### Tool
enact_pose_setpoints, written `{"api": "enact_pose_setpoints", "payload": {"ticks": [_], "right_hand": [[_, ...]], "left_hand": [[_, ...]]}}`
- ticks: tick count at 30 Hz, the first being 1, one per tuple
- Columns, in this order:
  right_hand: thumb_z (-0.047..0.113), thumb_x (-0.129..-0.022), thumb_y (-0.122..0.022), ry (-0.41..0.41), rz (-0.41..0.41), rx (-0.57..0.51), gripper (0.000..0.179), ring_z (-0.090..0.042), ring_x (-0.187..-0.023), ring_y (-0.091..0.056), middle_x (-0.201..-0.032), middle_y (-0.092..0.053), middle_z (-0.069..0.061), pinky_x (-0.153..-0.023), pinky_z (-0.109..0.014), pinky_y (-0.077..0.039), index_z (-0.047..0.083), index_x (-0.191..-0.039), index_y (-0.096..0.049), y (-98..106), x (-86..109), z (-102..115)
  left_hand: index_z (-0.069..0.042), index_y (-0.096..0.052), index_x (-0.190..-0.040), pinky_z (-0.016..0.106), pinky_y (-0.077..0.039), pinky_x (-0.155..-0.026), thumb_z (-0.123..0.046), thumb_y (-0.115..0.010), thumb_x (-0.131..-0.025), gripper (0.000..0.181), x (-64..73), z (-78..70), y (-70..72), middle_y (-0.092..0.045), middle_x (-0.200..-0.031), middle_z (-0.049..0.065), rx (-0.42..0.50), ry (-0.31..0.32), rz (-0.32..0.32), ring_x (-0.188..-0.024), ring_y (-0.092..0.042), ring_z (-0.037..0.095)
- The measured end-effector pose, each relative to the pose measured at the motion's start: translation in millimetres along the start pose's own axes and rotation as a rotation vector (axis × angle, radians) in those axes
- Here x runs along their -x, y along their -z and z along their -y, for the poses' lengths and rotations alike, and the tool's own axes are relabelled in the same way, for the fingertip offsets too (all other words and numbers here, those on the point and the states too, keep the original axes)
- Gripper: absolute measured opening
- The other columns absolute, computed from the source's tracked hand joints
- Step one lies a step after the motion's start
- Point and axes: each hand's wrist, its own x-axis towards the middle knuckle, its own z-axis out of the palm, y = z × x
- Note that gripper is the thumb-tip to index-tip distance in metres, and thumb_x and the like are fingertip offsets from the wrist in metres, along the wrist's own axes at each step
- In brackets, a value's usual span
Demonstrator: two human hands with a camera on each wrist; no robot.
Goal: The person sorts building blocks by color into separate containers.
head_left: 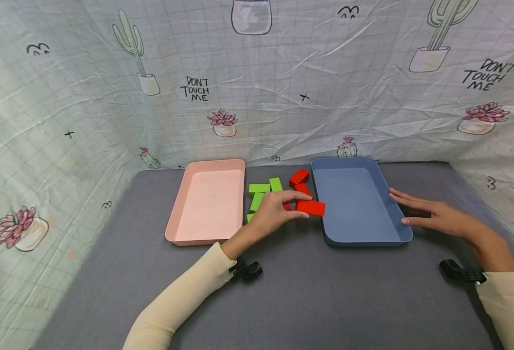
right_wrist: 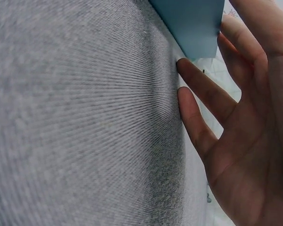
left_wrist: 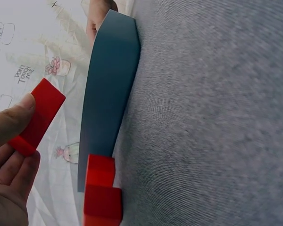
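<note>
- Left hand (head_left: 276, 210) pinches a red block (head_left: 311, 208) at the blue tray (head_left: 356, 204)'s nine o'clock: mid-transfer, we judge.
- Right hand (head_left: 444, 217), fingers extended, at three.
- Next, likely: lower inside, release.

Plain red blocks (head_left: 311, 208) show right of lime-green blocks (head_left: 259, 189) at the centre. A salmon-pink tray (head_left: 210, 204) shows left of them, a slate-blue tray (head_left: 359, 204) right. The tabletop (head_left: 318, 291) is grey, the sleeves (head_left: 178, 296) cream, the wrist straps (head_left: 470, 276) black. The pale backdrop (head_left: 274, 78) carries a faint grid, green cacti (head_left: 131, 41), pink succulents (head_left: 222, 118) and black lettering (head_left: 197, 90).
</note>
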Motion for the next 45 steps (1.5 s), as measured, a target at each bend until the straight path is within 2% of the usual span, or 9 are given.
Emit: {"api": "enact_pose_setpoints", "payload": {"ticks": [3,6,13,20,23,25,28,32,45], "right_hand": [[0.021,-0.098,-0.068,0.001,-0.001,-0.011,0.068,0.025,-0.135,-0.012,-0.167,-0.021,0.015,-0.122,-0.048,-0.014,0.021,-0.16,-0.037,0,-0.1,0],[0.021,-0.098,-0.069,-0.004,0.004,-0.027,0.069,0.026,-0.133,-0.013,-0.166,-0.021,0.017,-0.11,-0.075,-0.018,0.021,-0.159,-0.038,1,-0.8,0],[0.022,-0.098,-0.069,-0.012,0.004,-0.022,0.069,0.027,-0.132,-0.013,-0.167,-0.021,0.015,-0.106,-0.077,-0.02,0.021,-0.159,-0.038,1,-0.6,1],[0.023,-0.098,-0.069,-0.009,0.008,-0.016,0.069,0.026,-0.133,-0.012,-0.167,-0.02,0.015,-0.106,-0.077,-0.02,0.023,-0.16,-0.037,-1,0.5,0],[0.022,-0.098,-0.069,-0.01,0.003,-0.026,0.069,0.026,-0.134,-0.012,-0.167,-0.02,0.015,-0.107,-0.077,-0.019,0.022,-0.159,-0.038,-2,0.7,0],[0.022,-0.098,-0.069,-0.009,0.0,-0.028,0.069,0.025,-0.135,-0.012,-0.167,-0.02,0.015,-0.11,-0.074,-0.017,0.022,-0.159,-0.038,-2,1.2,0],[0.021,-0.098,-0.069,-0.007,-0.004,-0.016,0.069,0.024,-0.136,-0.012,-0.167,-0.02,0.017,-0.121,-0.047,-0.015,0.022,-0.159,-0.038,-3,2.6,0],[0.02,-0.099,-0.067,0.021,0.001,0.02,0.069,0.023,-0.137,-0.011,-0.167,-0.019,0.018,-0.105,-0.006,-0.01,0.022,-0.16,-0.035,-3,3.3,0],[0.019,-0.099,-0.068,0.037,-0.003,0.03,0.069,0.024,-0.136,-0.012,-0.168,-0.021,0.013,-0.101,-0.003,-0.012,0.021,-0.16,-0.036,-2,3.1,1]], "left_hand": [[-0.015,-0.078,-0.119,0.022,-0.043,-0.059,-0.019,-0.089,-0.079,0.043,-2.1,-1.6,-0.2,-0.076,-0.11,0.001,-0.001,0.017,-0.008,-0.069,-0.053,0.012],[-0.017,-0.078,-0.119,0.021,-0.028,-0.052,-0.021,-0.09,-0.078,0.043,-3.6,-1.9,-1.5,-0.077,-0.106,-0.002,-0.007,0.025,-0.016,-0.057,-0.034,0.01],[-0.015,-0.078,-0.118,0.026,-0.053,-0.069,-0.018,-0.09,-0.078,0.042,-7.0,-5.6,-3.4,-0.078,-0.104,-0.001,0.072,0.037,-0.01,-0.091,-0.069,0.016],[-0.015,-0.079,-0.117,0.024,-0.056,-0.093,-0.016,-0.09,-0.077,0.041,-9.9,-9.9,-4.9,-0.078,-0.105,-0.001,0.114,0.059,0.0,-0.101,-0.07,0.007],[-0.014,-0.079,-0.117,0.019,-0.053,-0.094,-0.015,-0.09,-0.077,0.041,-10.4,-11.2,-5.2,-0.078,-0.105,-0.001,0.125,0.064,0.0,-0.101,-0.07,0.005],[-0.014,-0.079,-0.117,0.018,-0.053,-0.093,-0.016,-0.09,-0.077,0.041,-10.6,-11.6,-5.6,-0.078,-0.105,0.0,0.13,0.066,0.003,-0.1,-0.07,0.004],[-0.014,-0.078,-0.117,0.023,-0.055,-0.093,-0.016,-0.09,-0.077,0.042,-10.6,-12.5,-5.7,-0.078,-0.104,0.0,0.141,0.066,0.008,-0.097,-0.07,0.003],[-0.012,-0.078,-0.118,0.034,-0.057,-0.093,-0.014,-0.089,-0.078,0.041,-10.8,-13.8,-5.8,-0.077,-0.105,0.002,0.165,0.066,0.015,-0.094,-0.069,0.004],[-0.011,-0.076,-0.12,0.04,-0.058,-0.094,-0.01,-0.086,-0.081,0.04,-14.5,-15.7,-5.4,-0.075,-0.112,0.004,0.21,0.099,0.048,-0.1,-0.068,0.009]]}}
